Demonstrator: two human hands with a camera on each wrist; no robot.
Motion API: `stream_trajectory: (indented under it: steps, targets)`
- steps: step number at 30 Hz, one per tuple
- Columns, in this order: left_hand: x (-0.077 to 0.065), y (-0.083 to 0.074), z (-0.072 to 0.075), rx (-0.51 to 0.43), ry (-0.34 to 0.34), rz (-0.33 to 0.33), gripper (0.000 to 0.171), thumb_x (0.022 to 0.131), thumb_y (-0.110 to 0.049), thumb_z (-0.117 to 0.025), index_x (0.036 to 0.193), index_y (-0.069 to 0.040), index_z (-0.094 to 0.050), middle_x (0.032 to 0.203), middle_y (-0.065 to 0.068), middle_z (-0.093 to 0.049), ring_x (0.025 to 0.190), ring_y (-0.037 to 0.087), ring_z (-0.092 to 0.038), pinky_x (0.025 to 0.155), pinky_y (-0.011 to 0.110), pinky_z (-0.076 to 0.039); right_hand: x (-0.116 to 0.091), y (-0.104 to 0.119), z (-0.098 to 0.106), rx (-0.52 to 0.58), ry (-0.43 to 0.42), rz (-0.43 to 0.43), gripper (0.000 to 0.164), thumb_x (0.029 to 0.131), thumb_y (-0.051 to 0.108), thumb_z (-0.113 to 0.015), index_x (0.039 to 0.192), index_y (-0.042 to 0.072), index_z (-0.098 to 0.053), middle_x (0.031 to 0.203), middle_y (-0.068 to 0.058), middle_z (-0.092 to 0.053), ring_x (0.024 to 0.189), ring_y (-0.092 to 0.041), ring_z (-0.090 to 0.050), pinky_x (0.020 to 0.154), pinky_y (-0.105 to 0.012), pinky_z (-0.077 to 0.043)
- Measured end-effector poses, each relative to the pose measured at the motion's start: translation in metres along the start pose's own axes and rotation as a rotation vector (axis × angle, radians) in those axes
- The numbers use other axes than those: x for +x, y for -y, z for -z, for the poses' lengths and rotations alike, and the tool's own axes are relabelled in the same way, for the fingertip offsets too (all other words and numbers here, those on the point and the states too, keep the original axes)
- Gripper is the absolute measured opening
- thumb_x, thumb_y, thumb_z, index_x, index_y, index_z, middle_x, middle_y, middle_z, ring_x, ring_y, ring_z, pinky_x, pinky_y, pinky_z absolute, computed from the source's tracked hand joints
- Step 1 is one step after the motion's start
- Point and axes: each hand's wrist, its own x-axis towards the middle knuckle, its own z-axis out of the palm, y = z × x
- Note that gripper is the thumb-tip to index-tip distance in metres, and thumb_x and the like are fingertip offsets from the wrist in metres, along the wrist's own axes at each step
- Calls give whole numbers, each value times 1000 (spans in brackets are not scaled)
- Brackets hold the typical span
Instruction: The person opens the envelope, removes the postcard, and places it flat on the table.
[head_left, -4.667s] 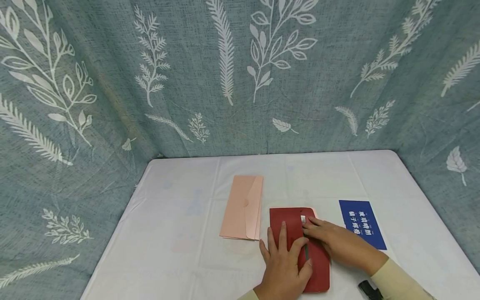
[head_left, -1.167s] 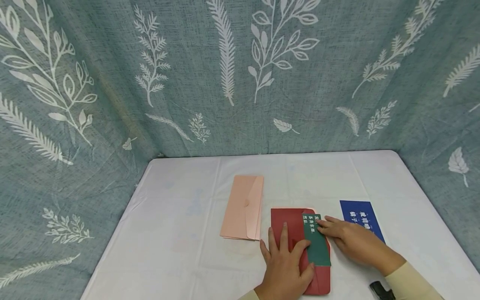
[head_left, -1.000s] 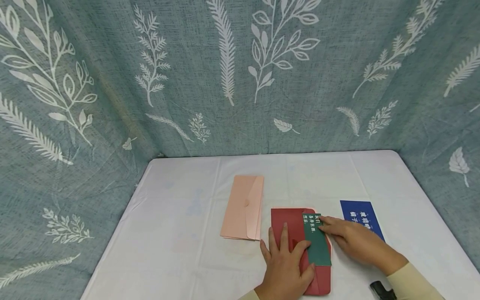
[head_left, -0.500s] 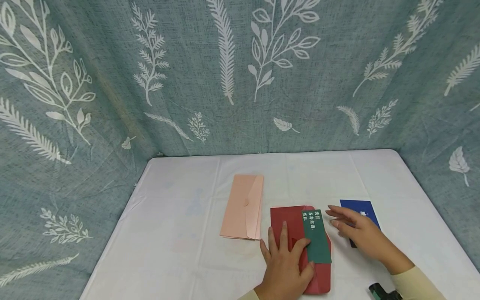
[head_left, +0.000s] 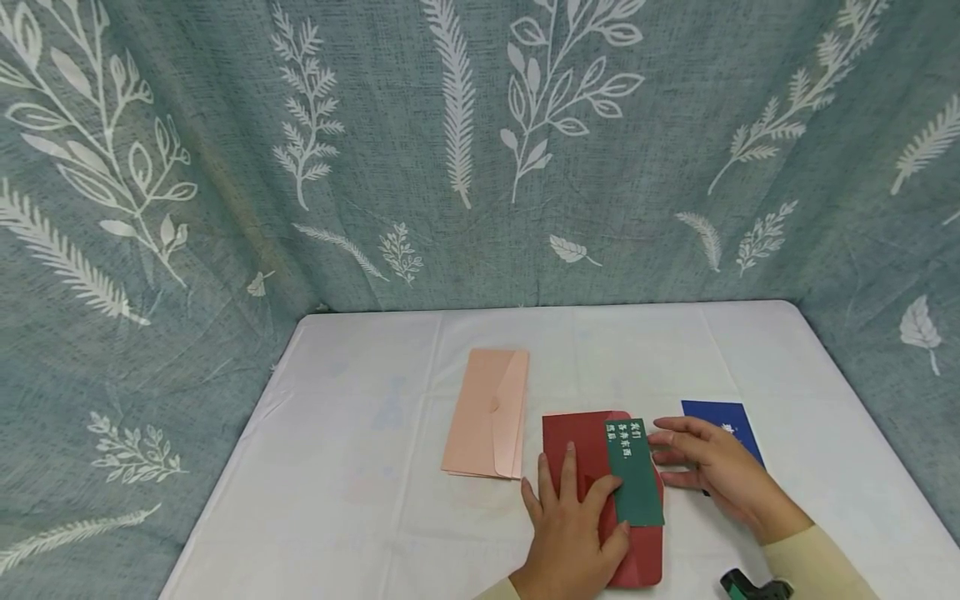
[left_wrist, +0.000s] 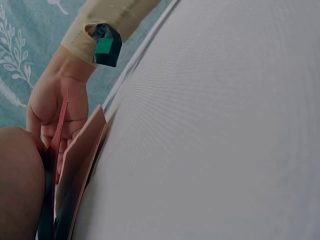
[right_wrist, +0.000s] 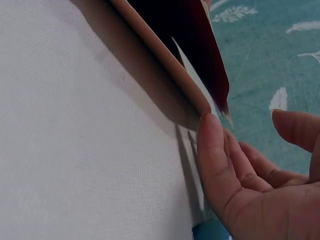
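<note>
Since the first frame, the narrow green card printed with white characters point(head_left: 636, 492) has gone from a thin strip to lying largely bare, and the right hand point(head_left: 723, 471) has shifted outward to the card's right edge. Right fingers: loosely bent, spaced apart; I cannot tell whether a tip touches. Left hand point(head_left: 566, 542): fingers spread, laid flat on the red rectangular paper envelope point(head_left: 641, 560), index tip at the card's left edge. The card rests over that envelope's right half; how much sits inside, I cannot tell from here. Outward, I log a pale-pink paper envelope point(head_left: 475, 417) with its edges doubled, contents hidden; a blue rectangular card with white characters point(head_left: 723, 411), partly covered by the right hand; a white cloth-covered table point(head_left: 337, 458).
</note>
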Motion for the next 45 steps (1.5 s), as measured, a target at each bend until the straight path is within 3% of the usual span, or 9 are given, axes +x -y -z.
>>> stream_trajectory:
  steps: [7,15,23,37,45]
  targets:
    - [0,0,0,1,-4,-7,51,101,-47,-64,150,-38,-60,177,15,-20,156,59,-15,106,91,-11,3,1,-2,17,-37,-17,55,112,22,-64,153,-11,-49,124,-13,-73,101,-24,-71,87,-40,-62]
    - [1,1,-1,-1,-9,-16,51,101,-48,-64,150,-38,-60,177,16,-20,155,60,-15,105,92,-11,8,2,-5,23,22,-33,55,112,21,-64,152,-13,-49,113,-11,-72,96,-20,-71,82,-37,-63]
    - [3,0,-1,-3,14,1,51,102,-49,-63,151,-38,-59,178,14,-17,156,59,-14,106,91,-10,13,3,-5,6,36,-36,56,110,18,-67,151,-15,-49,113,-14,-74,93,-21,-72,79,-37,-63]
    - [4,-1,-2,14,12,3,50,101,-48,-63,150,-38,-59,178,15,-18,156,59,-14,106,91,-11,20,2,-15,-150,-41,-1,45,103,8,-73,141,-11,-58,101,-11,-69,80,-19,-67,64,-32,-61]
    - [4,1,-5,39,-23,-24,48,100,-47,-63,147,-37,-60,177,18,-20,155,61,-15,104,92,-13,21,3,-19,-165,-83,51,41,101,2,-72,137,-12,-60,105,-13,-63,79,-19,-67,66,-31,-61]
